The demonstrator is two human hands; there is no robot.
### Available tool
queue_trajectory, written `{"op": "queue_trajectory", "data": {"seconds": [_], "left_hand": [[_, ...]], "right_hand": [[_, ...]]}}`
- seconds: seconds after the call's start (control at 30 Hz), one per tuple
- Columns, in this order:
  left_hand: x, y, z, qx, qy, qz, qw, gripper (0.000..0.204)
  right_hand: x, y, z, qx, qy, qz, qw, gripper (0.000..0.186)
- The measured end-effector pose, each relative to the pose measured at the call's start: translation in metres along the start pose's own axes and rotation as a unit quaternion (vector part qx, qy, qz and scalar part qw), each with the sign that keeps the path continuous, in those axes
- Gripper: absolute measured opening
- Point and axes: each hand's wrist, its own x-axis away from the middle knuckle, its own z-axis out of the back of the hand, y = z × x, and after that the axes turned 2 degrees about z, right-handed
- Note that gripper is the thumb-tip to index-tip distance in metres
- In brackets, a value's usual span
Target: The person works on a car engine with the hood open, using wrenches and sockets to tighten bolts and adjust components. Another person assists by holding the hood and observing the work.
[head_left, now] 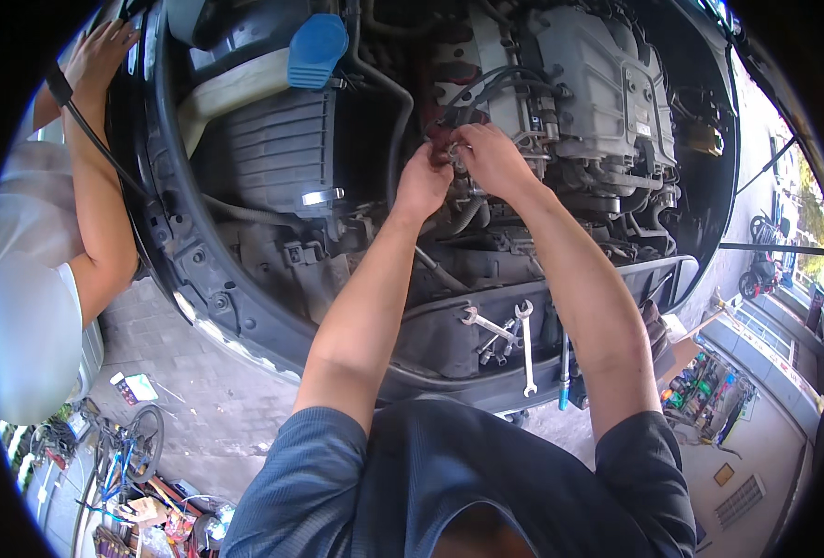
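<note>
Both my hands are inside an open engine bay. My left hand (426, 181) has its fingers curled at a reddish-brown area (435, 126) among metal fittings and hoses. My right hand (491, 158) is just right of it, fingertips pinched at the same spot, close to a small metal part. What exactly they grip is hidden by my fingers. Black cables (505, 79) arch just above my hands. To their right is a large grey ribbed engine cover (598, 84); to their left are a dark finned box (263, 149) and a blue cap (317, 51).
Several wrenches (528, 344) and a teal-handled tool (564, 372) rest on the front panel below my hands. A co-worker (100, 214) leans at the left side, a hand on the car's edge. A bicycle (124, 460) stands lower left; motorcycles (760, 270) stand at the right.
</note>
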Motion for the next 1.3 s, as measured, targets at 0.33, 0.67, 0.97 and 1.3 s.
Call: {"op": "queue_trajectory", "data": {"seconds": [0.33, 0.67, 0.97, 1.3], "left_hand": [[-0.013, 0.003, 0.004, -0.082, -0.012, -0.019, 0.996, 0.028], [-0.031, 0.026, 0.018, -0.251, -0.094, -0.028, 0.963, 0.034], [-0.032, 0.033, 0.012, -0.306, -0.104, -0.017, 0.946, 0.036], [-0.035, 0.038, 0.012, -0.310, -0.127, 0.010, 0.942, 0.032]], "right_hand": [[0.022, -0.017, 0.007, 0.107, 0.053, 0.025, 0.992, 0.026], [0.054, -0.023, -0.001, 0.229, 0.135, 0.007, 0.964, 0.037], [0.064, -0.037, -0.002, 0.185, 0.109, -0.102, 0.971, 0.043], [0.064, -0.035, 0.004, -0.006, 0.043, -0.202, 0.978, 0.045]]}}
